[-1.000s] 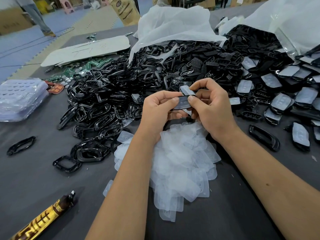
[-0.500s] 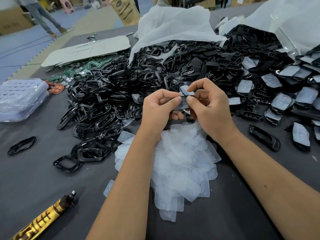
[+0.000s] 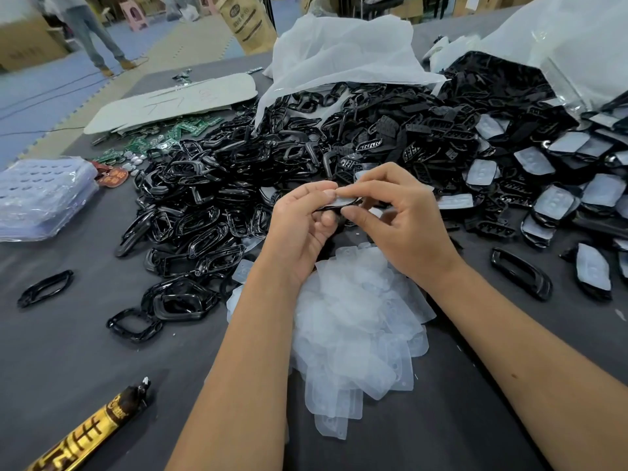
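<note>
My left hand (image 3: 300,226) and my right hand (image 3: 401,219) together hold a small black key-fob shell (image 3: 334,206) with a clear pad on it, pinched between thumbs and fingertips above the table. The shell now lies almost edge-on to me, mostly hidden by my fingers. Under my wrists lies a heap of clear silicone pads (image 3: 360,321). Behind my hands spreads a big pile of black plastic frames (image 3: 217,198).
Black shells fitted with clear pads (image 3: 557,198) lie at the right. A glue tube (image 3: 91,433) lies near left, stacked clear trays (image 3: 40,195) far left, green circuit boards (image 3: 170,137) and white bags (image 3: 343,52) behind. A person's legs (image 3: 91,35) stand beyond the grey table (image 3: 68,351).
Both hands have tipped the shell from face-up to nearly edge-on and shifted their fingertips along it. The hands stayed in the same place.
</note>
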### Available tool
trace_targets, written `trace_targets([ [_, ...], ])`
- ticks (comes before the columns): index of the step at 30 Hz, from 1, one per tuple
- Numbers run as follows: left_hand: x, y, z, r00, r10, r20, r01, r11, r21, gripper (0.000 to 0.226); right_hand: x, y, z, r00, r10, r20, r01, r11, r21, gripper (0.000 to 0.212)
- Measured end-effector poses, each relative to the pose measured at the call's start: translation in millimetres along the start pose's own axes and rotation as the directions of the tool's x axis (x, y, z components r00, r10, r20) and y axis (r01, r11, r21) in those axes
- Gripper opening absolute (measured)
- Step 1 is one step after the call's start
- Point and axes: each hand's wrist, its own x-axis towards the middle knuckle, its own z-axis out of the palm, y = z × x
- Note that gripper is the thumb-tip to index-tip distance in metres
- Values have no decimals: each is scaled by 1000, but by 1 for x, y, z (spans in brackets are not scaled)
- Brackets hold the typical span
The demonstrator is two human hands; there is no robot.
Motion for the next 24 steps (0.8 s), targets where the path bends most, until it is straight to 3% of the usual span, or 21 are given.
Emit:
trace_targets([
  [4,-1,1,2,993,-76,94,77,997,-11,52,0,0,-1,991,78,-106,-75,996,38,4],
  [6,-2,-2,3,992,-63,110,56,996,66,41,2,2,-6,961,231,-154,-205,965,163,5],
  [9,-2,-7,4,994,4,110,-17,992,124,23,3,2,-12,919,379,-111,-318,876,362,12],
  [13,-2,-7,5,993,52,106,-67,987,146,21,4,0,-13,907,420,38,-377,766,521,21],
  [16,0,-8,6,995,58,83,-72,983,169,23,5,4,-15,899,423,114,-414,735,537,29],
  [18,1,-9,7,995,59,81,-73,980,185,23,6,8,-15,896,425,128,-421,725,545,18],
  [24,3,-13,6,992,78,96,-99,966,239,21,4,13,-16,881,465,92,-423,682,596,27],
])
